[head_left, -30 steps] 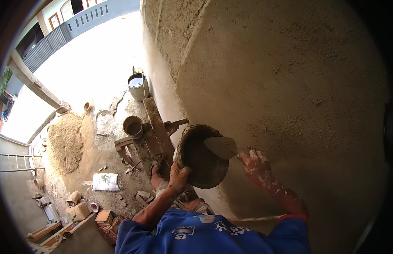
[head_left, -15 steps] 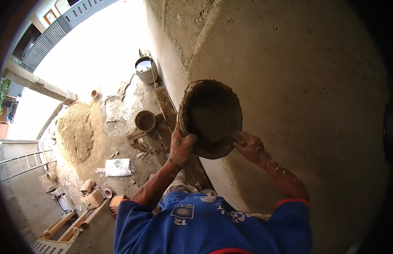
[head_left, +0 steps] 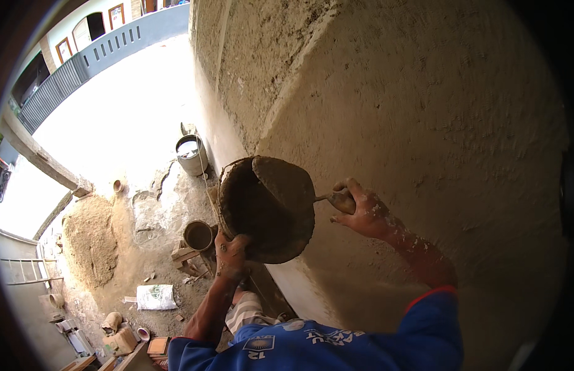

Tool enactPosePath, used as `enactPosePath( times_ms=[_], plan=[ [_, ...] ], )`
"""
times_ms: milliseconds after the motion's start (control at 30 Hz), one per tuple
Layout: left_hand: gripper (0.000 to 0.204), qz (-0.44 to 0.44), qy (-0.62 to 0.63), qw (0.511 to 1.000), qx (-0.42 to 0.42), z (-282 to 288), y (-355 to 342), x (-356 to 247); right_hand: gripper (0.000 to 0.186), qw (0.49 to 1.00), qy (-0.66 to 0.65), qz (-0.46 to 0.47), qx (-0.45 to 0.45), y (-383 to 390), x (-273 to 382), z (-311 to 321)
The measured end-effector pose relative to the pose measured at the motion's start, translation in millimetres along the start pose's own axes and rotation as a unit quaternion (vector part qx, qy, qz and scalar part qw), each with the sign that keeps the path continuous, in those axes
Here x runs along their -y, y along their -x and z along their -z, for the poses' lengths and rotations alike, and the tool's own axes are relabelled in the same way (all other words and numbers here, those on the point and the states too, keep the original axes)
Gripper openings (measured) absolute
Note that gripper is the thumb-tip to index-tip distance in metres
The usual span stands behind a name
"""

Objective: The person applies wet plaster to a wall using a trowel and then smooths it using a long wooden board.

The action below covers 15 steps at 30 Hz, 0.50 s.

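My left hand (head_left: 231,252) grips the near left rim of a round, mortar-crusted bucket (head_left: 226,207), which is tipped so its dark inside shows. Closed loosely about the handle of a trowel (head_left: 283,180), my right hand (head_left: 368,214) is to the right of the bucket, in front of the wall. The trowel's pointed, mortar-coated blade lies over the bucket's upper right part and hides some of the rim there. Shadow keeps the amount of mortar inside from showing.
A plastered wall (head_left: 423,123) rises close on the right, rougher toward its top. Below at left are a second bucket (head_left: 199,235), a water-filled drum (head_left: 192,154), a sand heap (head_left: 92,238), a white sack (head_left: 156,297) and a ladder (head_left: 24,272).
The bucket has moved left and a little nearer with my left hand. My right hand has drawn away from the rim, and the trowel blade now shows above the bucket.
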<state>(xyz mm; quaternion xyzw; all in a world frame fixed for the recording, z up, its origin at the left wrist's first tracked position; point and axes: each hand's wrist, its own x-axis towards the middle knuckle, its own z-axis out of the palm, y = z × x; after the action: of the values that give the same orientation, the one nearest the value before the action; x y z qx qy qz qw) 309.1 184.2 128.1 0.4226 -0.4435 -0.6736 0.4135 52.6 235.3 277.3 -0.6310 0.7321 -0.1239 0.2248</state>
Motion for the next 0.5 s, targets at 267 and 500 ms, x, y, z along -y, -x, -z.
enactPosePath(
  times_ms=[267, 500],
  plan=[
    [0.031, 0.026, 0.06, 0.996, -0.056, 37.9, -9.4, 14.6, 0.04, 0.986, -0.05, 0.158, 0.021, -18.9, 72.1, 87.9],
    [0.034, 0.08, 0.06, 0.989, -0.11, 44.2, -3.6, 14.6, 0.054, 0.873, 0.171, -0.129, -0.439, -95.7, -21.9, 187.8]
  ],
)
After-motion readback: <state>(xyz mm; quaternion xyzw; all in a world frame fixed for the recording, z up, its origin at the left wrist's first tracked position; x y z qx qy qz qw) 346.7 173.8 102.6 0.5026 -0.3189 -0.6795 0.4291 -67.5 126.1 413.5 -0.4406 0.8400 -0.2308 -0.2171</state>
